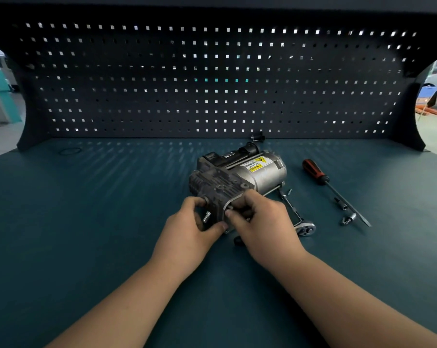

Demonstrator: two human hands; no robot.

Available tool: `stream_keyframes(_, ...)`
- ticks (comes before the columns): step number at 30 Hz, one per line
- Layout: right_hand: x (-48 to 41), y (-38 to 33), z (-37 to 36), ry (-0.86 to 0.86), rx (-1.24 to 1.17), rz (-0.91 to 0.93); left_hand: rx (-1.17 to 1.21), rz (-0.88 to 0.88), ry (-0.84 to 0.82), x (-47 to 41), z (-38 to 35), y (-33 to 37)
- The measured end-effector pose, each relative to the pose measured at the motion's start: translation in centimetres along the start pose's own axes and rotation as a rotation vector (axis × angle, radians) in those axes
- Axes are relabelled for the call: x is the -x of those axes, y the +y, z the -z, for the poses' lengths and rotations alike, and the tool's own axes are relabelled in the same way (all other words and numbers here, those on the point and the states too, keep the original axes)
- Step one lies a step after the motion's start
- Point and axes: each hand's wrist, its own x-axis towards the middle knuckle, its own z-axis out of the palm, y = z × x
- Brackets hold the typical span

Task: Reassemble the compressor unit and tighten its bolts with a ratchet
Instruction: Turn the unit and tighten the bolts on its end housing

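- One grey metal compressor [237, 177], ribbed end, gripped by left hand [189, 229] and right hand [260, 222].
- One shiny ratchet [305, 227]; one red-handled screwdriver [321, 177].
- Maybe three small bolts [349, 218].

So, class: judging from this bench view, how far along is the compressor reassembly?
Done: the compressor looks largely assembled, block against motor. In hand: left hand and right hand both grip its near end. Left: the ratchet lies untouched on the bench, small loose parts beside the screwdriver, so tightening remains.
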Motion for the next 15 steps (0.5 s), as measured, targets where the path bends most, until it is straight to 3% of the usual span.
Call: stream_keyframes(15, -0.38, -0.30, -0.29, -0.040, 0.177, -0.094, 0.031, -0.119, -0.036, 0.14, -0.22, 0.38)
